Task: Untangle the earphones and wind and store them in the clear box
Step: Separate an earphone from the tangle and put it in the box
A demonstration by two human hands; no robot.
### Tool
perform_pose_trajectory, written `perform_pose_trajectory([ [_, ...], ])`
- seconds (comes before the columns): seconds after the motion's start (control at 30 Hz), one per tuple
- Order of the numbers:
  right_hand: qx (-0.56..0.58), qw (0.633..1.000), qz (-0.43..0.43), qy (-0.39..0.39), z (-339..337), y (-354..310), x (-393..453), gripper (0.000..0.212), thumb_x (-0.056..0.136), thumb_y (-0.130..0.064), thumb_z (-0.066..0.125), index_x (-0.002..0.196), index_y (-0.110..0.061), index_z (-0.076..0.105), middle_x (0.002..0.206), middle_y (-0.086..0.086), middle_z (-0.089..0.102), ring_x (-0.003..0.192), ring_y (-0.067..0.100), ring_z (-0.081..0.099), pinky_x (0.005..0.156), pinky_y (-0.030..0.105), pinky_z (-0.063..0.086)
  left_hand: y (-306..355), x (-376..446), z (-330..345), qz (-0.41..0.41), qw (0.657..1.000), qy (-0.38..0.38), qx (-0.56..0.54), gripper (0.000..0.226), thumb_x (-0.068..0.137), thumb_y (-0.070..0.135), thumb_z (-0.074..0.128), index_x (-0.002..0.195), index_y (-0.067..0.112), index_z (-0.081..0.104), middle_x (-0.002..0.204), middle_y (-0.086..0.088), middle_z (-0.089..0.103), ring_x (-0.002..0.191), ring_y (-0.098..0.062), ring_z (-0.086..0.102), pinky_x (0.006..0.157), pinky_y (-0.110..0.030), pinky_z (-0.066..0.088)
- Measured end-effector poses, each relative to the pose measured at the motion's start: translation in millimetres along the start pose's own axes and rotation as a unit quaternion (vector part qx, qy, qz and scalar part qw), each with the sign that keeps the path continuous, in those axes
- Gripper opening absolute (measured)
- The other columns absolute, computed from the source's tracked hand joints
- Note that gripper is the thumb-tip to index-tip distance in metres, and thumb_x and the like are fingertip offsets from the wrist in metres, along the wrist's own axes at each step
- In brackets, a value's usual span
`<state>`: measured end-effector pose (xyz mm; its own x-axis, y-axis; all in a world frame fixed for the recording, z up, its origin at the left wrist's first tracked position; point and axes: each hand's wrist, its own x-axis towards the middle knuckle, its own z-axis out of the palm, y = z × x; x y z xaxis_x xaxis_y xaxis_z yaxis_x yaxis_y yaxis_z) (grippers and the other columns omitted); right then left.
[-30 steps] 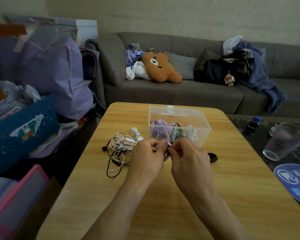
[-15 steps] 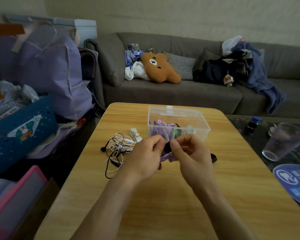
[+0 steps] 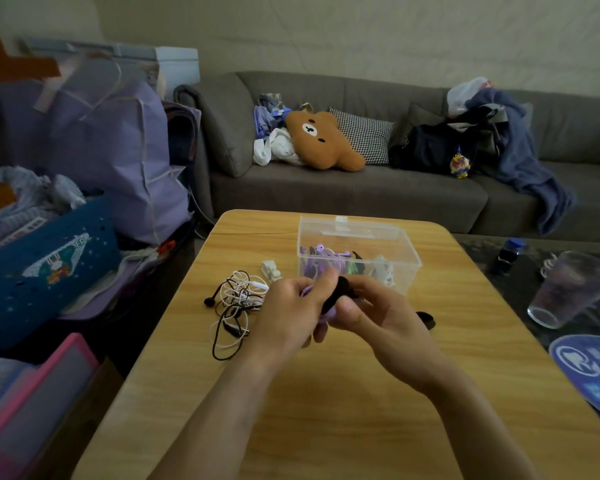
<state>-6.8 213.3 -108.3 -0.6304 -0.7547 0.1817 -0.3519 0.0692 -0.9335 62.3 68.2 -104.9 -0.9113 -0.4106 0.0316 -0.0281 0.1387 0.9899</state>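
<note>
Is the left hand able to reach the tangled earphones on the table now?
Probably not at once: the left hand is holding the purple earphones together with the right hand. The tangled earphones lie uncovered just beside it.

A long grey sofa [image 3: 361,188] runs along a plain pale wall [image 3: 361,36]; the light is dim. On the sofa's seat lie a brown bear cushion [image 3: 323,140], a checked pillow [image 3: 364,135] just right of the bear, and a blue blanket [image 3: 523,157] draped toward its right end. In front of the sofa stands the wooden bench [image 3: 326,410]. Left of the sofa, a large purple bag [image 3: 111,150] stands among piled clutter.
</note>
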Motion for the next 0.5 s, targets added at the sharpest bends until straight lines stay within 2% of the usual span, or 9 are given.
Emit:
perform_pose_trajectory([
  [0.07,0.012,1.0,0.0,0.005,-4.2,0.8,-0.9,0.059,0.079,-0.061,0.07,0.125,-0.025,0.061,0.119,-0.004,0.07,0.115,0.015,0.066,0.097,0.039,0.055,2.5,-0.7,-2.8,-0.017,0.999,-0.051,-0.007,0.061,0.094,0.056,0.055,0.08,-0.003,0.065,0.054,-0.014,0.055,0.05,-0.024,0.039,0.042,-0.021,0.027],
  [0.13,0.016,1.0,0.0,0.005,-5.8,0.2,-1.6,0.064,0.073,-0.062,0.074,0.122,-0.023,0.062,0.118,-0.006,0.07,0.115,0.013,0.066,0.094,0.035,0.056,3.8,-2.1,-4.2,-0.015,0.997,-0.073,-0.002,0.054,0.093,0.054,0.058,0.078,0.003,0.065,0.054,-0.015,0.054,0.048,-0.023,0.038,0.042,-0.021,0.027],
  [0.23,0.004,1.0,0.006,0.007,-5.9,-0.9,-2.0,0.052,0.075,-0.05,0.082,0.112,-0.02,0.062,0.106,-0.008,0.072,0.102,0.013,0.07,0.084,0.029,0.058,3.5,-3.0,-4.3,-0.008,0.997,-0.076,0.016,0.045,0.094,0.046,0.061,0.072,0.006,0.062,0.05,-0.012,0.055,0.039,-0.019,0.042,0.04,-0.019,0.029],
  [0.3,0.0,1.0,0.025,0.009,-6.7,-0.9,-2.1,0.045,0.077,-0.041,0.082,0.109,-0.017,0.063,0.098,-0.002,0.073,0.089,0.016,0.072,0.075,0.031,0.059,3.7,-3.4,-5.9,-0.015,0.996,-0.081,0.022,0.042,0.094,0.044,0.062,0.072,0.008,0.061,0.053,-0.01,0.062,0.041,-0.022,0.048,0.039,-0.019,0.028],
  [0.37,-0.005,0.999,0.042,0.009,-8.9,-2.6,-2.4,0.043,0.074,-0.037,0.08,0.109,-0.017,0.064,0.092,0.002,0.074,0.08,0.017,0.071,0.065,0.028,0.056,4.5,-2.7,-8.3,-0.025,0.996,-0.074,0.032,0.033,0.092,0.045,0.064,0.09,0.012,0.061,0.063,-0.009,0.069,0.044,-0.026,0.052,0.039,-0.02,0.027],
  [0.43,-0.009,0.999,0.053,0.006,-10.8,-1.9,-3.2,0.044,0.072,-0.036,0.081,0.11,-0.018,0.067,0.092,0.005,0.075,0.075,0.021,0.069,0.061,0.024,0.052,5.8,-3.5,-10.5,-0.022,0.997,-0.063,0.045,0.025,0.092,0.043,0.066,0.108,0.027,0.057,0.064,-0.005,0.07,0.043,-0.025,0.054,0.038,-0.02,0.029],
  [0.5,0.008,0.998,0.058,0.017,-9.7,-2.1,-3.4,0.041,0.074,-0.032,0.08,0.111,-0.017,0.069,0.091,0.006,0.075,0.07,0.021,0.066,0.062,0.026,0.053,5.2,-3.6,-9.9,0.01,0.998,-0.039,0.04,0.016,0.095,0.036,0.064,0.106,0.025,0.065,0.056,0.0,0.066,0.041,-0.021,0.053,0.036,-0.019,0.033],
])
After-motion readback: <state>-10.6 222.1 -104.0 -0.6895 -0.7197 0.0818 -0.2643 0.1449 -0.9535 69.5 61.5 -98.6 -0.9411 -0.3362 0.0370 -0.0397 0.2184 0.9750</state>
